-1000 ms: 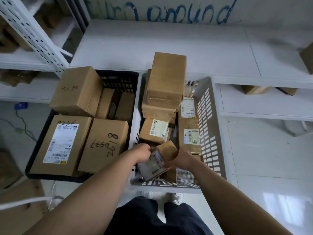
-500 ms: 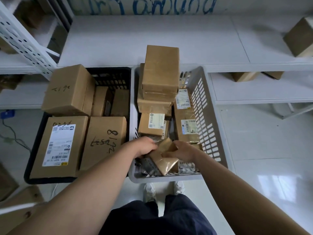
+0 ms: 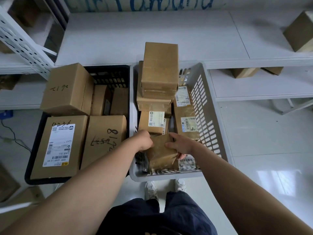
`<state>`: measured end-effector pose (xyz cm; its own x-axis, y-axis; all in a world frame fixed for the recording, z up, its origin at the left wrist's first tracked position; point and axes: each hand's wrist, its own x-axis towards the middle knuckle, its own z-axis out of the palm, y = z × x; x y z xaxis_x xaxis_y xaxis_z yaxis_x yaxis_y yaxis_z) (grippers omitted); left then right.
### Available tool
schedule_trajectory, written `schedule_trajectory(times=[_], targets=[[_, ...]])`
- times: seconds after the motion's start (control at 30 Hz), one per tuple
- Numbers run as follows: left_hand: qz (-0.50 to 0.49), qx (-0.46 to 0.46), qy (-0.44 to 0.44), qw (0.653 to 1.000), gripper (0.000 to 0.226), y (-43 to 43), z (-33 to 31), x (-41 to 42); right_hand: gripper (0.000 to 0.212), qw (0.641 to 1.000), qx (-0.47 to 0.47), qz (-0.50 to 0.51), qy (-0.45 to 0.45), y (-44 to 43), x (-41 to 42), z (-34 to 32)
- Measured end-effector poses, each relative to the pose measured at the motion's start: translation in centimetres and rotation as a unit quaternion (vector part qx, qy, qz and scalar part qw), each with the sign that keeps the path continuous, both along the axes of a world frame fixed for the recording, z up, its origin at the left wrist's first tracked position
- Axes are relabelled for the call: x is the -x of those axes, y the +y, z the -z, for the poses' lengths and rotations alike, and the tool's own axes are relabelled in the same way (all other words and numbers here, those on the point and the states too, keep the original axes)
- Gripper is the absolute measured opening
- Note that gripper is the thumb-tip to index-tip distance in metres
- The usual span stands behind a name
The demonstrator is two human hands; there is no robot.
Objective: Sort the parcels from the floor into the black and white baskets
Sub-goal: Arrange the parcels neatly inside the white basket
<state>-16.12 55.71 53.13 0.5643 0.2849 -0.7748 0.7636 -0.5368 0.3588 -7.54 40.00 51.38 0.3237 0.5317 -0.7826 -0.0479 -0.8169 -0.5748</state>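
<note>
Black plastic marks the left of the two bins: the black basket (image 3: 42, 181) is packed with large boxes (image 3: 57, 146), some with printed labels, some with numbers inked on.

Next comes the left hand (image 3: 144, 142), reaching over the near end of the white basket (image 3: 208, 116) and gripping the left edge of a small parcel (image 3: 160, 155); its fingers curl out of sight behind that edge. The parcel is a brown cardboard block wrapped in glossy tape. It sits low at the near wall of the white basket, tilted, touching a labelled packet beside it.

The right hand (image 3: 179, 145) grips the opposite edge, thumb on top and fingertips tucked under the corner.

Judging by its size, the parcel is probably light and fairly stiff, though the shiny tape may be slippery. Opposite edges with fingers beneath, as now, look like the safest hold.

Further back, a tall stack of boxes (image 3: 160, 70) stands above the rim and could topple if knocked.
</note>
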Motion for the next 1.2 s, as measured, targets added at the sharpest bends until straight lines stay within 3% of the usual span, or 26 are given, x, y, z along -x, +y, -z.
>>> schedule_trajectory(times=[0.13,0.23,0.5,0.73,0.93,1.13,1.2], targets=[[-0.034,-0.029,-0.039,0.998,0.050,0.1,0.3,0.3,0.059,0.997,-0.003,0.058,0.057,-0.2,0.8,0.7],[0.014,-0.050,-0.005,0.999,0.046,-0.2,1.2,0.3,0.067,0.998,0.020,0.040,0.038,0.1,2.4,2.0],[0.087,-0.087,0.063,0.990,0.031,-1.2,2.8,-0.1,0.050,0.994,0.048,0.098,-0.012,0.2,1.5,4.4],[0.120,-0.107,0.118,0.980,0.043,-2.5,5.6,0.2,0.027,0.994,0.104,0.042,-0.006,0.9,2.3,7.9],[0.101,-0.109,0.150,0.977,0.034,-2.7,6.9,-0.7,0.020,0.993,0.117,0.014,-0.023,1.0,2.4,9.9],[0.050,-0.094,0.218,0.970,0.033,-2.8,5.9,-1.3,0.021,0.994,0.103,0.037,-0.001,0.7,2.0,7.9],[0.022,-0.097,0.186,0.977,0.035,-2.6,4.9,-1.6,0.023,0.994,0.088,0.052,-0.031,0.6,1.1,6.6]])
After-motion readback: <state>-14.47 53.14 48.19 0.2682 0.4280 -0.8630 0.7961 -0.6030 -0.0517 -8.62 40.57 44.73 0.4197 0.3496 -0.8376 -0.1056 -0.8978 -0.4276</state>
